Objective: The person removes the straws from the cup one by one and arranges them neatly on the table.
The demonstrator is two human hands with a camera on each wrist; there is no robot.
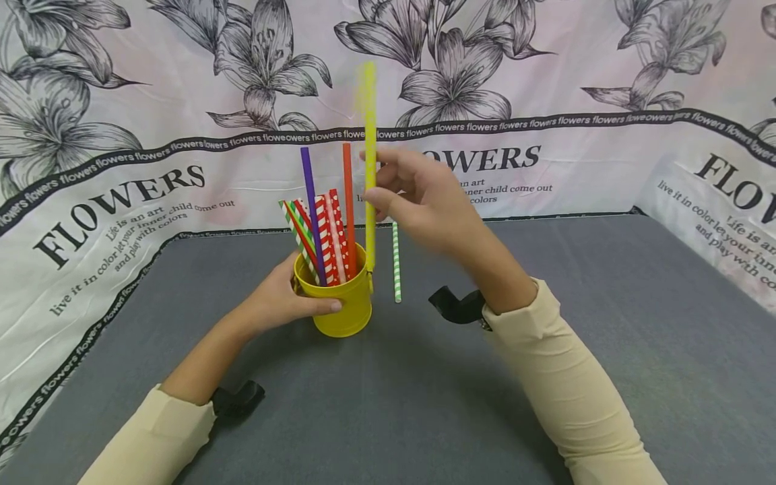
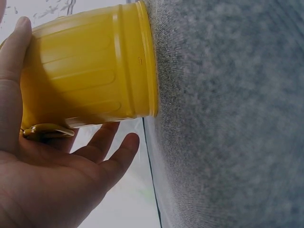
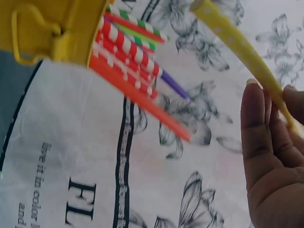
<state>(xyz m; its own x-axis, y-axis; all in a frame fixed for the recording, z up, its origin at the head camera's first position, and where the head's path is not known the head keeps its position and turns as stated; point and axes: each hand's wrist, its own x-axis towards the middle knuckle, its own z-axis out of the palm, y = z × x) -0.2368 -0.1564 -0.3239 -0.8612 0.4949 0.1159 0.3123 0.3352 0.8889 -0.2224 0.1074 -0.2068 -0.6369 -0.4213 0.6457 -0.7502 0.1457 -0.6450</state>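
Pinching the yellow dotted straw (image 1: 370,172) upright, the right hand (image 1: 424,195) has its lower end just beside the right of the yellow bucket (image 1: 342,316), which the left hand (image 1: 285,296) grips from the left.

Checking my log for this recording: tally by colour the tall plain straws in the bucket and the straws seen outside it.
Purple straw, in the bucket: 1
Orange-red straw, in the bucket: 1
Yellow dotted straw, in the right hand: 1
Green-and-white striped straw, on the table: 1
Total: 4
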